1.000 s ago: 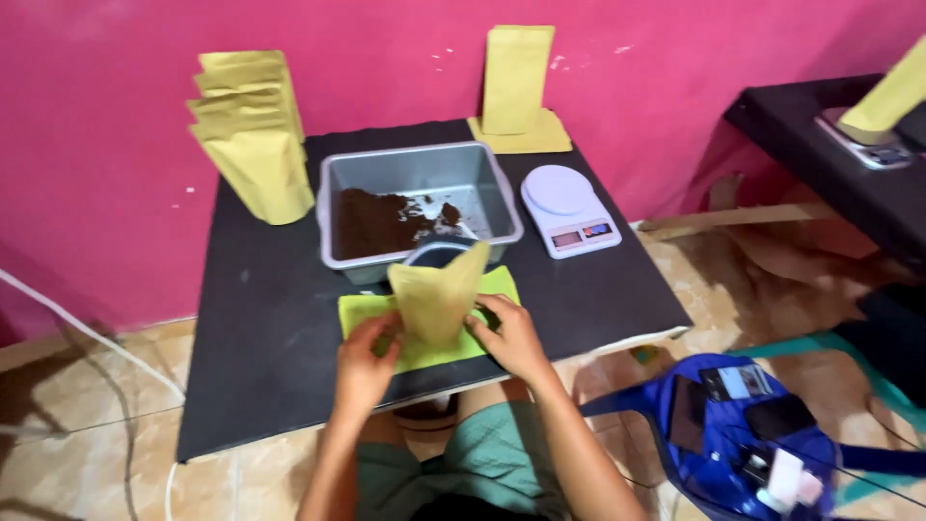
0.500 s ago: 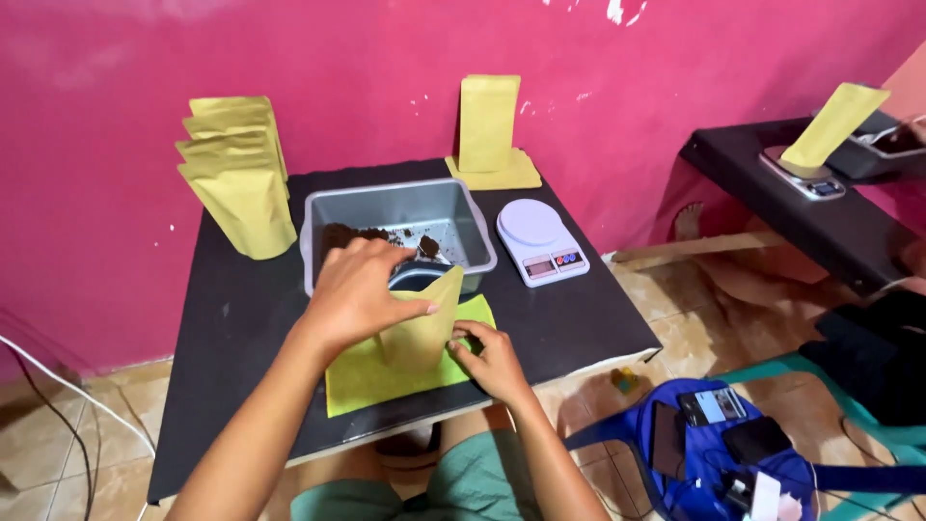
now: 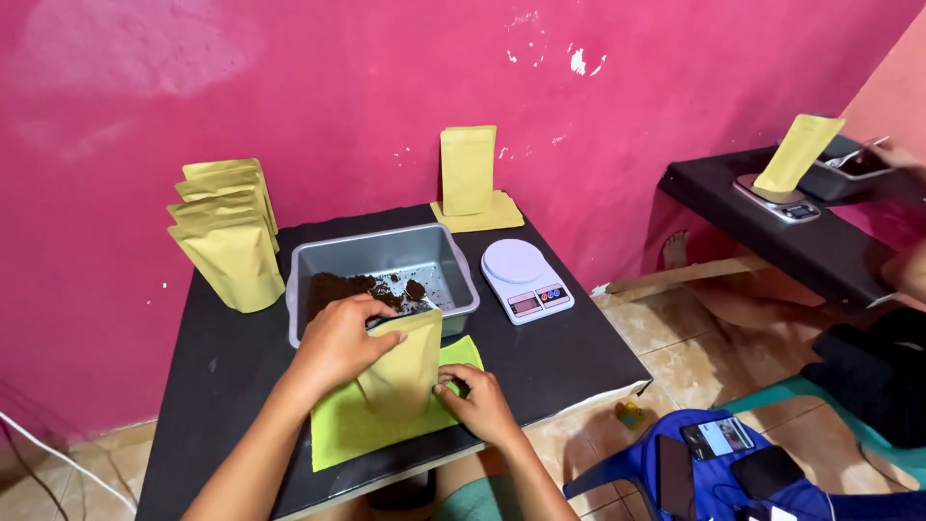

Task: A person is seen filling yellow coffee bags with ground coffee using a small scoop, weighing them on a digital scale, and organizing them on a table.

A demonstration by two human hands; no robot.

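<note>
A tan paper pouch [image 3: 405, 371] stands upright on a yellow-green sheet [image 3: 347, 429] at the near edge of the black table [image 3: 569, 347]. My left hand [image 3: 338, 342] covers the pouch's open top, fingers curled over its rim. My right hand [image 3: 477, 405] pinches the pouch's lower right corner against the sheet. Just behind stands a grey metal tray [image 3: 439, 256] with dark brown grounds [image 3: 338, 287] in it.
A white kitchen scale [image 3: 521, 278] sits right of the tray. Filled tan pouches [image 3: 227, 246] stand at the back left, another pouch [image 3: 468, 172] at the back on flat ones. A second table [image 3: 810, 241] with scale and pouch is at right. A blue chair [image 3: 704, 463] holds phones.
My left hand rose from the pouch's lower left side to its top and now rests over the opening. My right hand stays at the base. The view tilted upward.
</note>
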